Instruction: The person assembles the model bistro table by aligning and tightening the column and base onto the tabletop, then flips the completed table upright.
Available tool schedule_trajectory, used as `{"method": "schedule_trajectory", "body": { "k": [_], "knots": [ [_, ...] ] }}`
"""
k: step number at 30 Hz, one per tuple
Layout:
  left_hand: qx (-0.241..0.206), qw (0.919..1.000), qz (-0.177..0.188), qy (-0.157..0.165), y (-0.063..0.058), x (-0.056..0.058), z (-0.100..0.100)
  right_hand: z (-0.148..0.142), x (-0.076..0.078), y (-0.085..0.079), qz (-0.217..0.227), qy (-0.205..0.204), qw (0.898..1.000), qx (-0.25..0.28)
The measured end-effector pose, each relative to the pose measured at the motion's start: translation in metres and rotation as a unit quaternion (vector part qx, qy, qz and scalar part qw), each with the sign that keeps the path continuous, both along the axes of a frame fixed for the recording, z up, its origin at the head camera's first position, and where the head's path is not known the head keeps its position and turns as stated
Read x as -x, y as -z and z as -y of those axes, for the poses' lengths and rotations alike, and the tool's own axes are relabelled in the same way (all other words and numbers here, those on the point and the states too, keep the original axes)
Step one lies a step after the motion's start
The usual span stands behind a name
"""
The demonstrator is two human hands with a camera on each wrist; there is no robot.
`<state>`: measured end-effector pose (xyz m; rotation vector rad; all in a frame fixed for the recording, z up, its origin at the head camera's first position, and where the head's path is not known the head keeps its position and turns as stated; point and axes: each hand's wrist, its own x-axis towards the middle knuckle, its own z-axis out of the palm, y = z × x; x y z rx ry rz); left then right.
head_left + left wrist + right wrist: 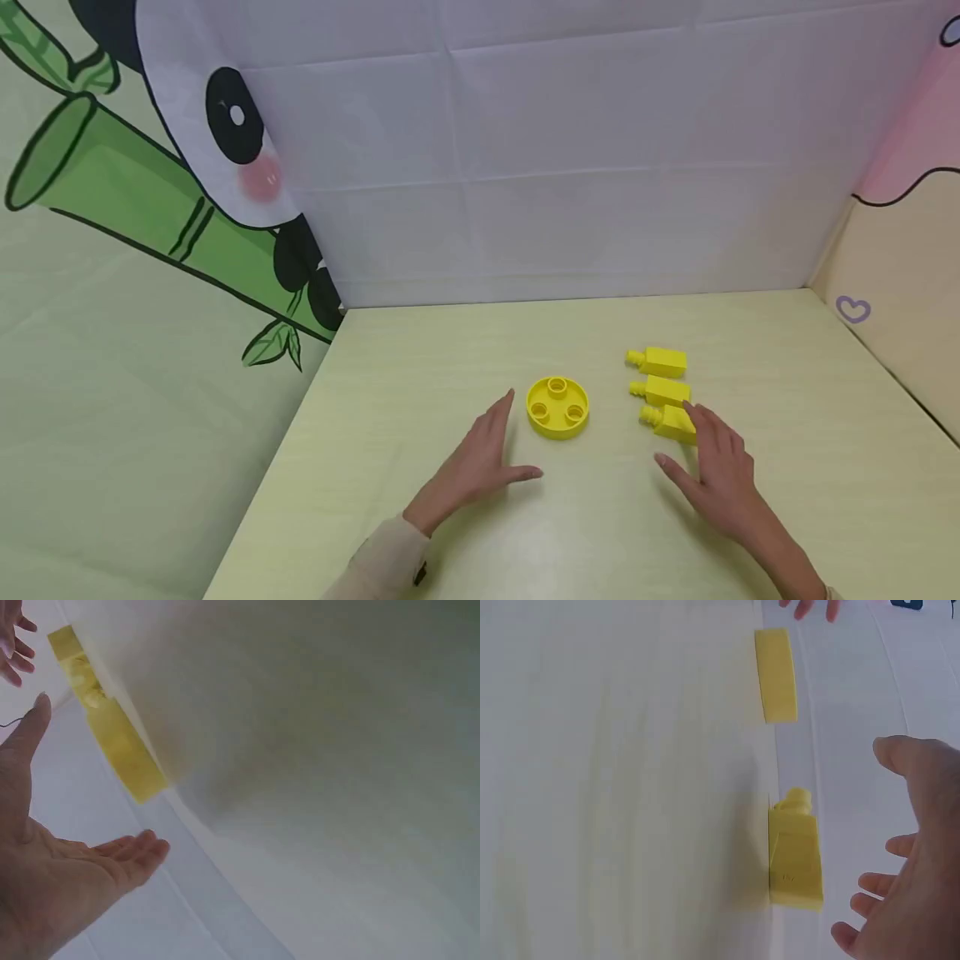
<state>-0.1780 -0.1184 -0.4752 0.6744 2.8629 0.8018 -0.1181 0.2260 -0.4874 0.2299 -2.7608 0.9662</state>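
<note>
A round yellow disc (pixel 557 425) with a raised rim and three ringed sockets lies on the table. To its right, three yellow block-shaped pieces with threaded ends lie in a column: the far piece (pixel 664 362), the middle piece (pixel 667 391) and the near piece (pixel 673 424). My left hand (pixel 480 458) is beside the disc at its lower left, thumb and fingers spread apart, holding nothing. My right hand (pixel 720 483) hovers by the near piece, its fingertips overlapping that piece's end in the head view. In the right wrist view the near piece (pixel 795 859) stands apart from the thumb.
The pale wooden table (pixel 360 433) meets a white cloth wall (pixel 562 208) at the back. A green cloth (pixel 112 417) with a panda and bamboo print hangs at the left. A beige and pink panel (pixel 907 283) borders the right side.
</note>
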Motion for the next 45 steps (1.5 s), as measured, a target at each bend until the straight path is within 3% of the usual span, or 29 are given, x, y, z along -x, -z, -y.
{"method": "schedule_trajectory", "body": {
  "k": [3, 7, 13, 27, 33, 39, 45],
  "knots": [
    [-0.05, 0.9969, 0.06, 0.013, 0.006, 0.03, -0.003, -0.016, 0.013, 0.005, 0.001, 0.012, 1.0, 0.025],
    [-0.072, 0.9928, 0.093, 0.021, 0.014, 0.063, -0.008, -0.032, 0.026, 0.012, 0.032, 0.021, 0.998, 0.042],
    [-0.042, 0.9933, 0.096, 0.048, 0.019, 0.085, -0.016, -0.043, 0.036, 0.016, 0.075, 0.021, 0.996, 0.032],
    [-0.022, 0.994, 0.093, 0.052, 0.022, 0.089, -0.019, -0.049, 0.041, 0.013, 0.087, 0.013, 0.996, 0.021],
    [-0.013, 0.9948, 0.088, 0.051, 0.024, 0.089, -0.018, -0.042, 0.04, 0.008, 0.065, 0.012, 0.997, 0.033],
    [0.003, 0.9955, 0.082, 0.047, 0.026, 0.088, -0.018, -0.017, 0.043, -0.01, 0.033, -0.002, 0.997, 0.072],
    [0.0, 0.9956, 0.084, 0.041, 0.022, 0.088, -0.02, 0.015, 0.06, -0.034, 0.019, -0.029, 0.995, 0.093]
  ]
}}
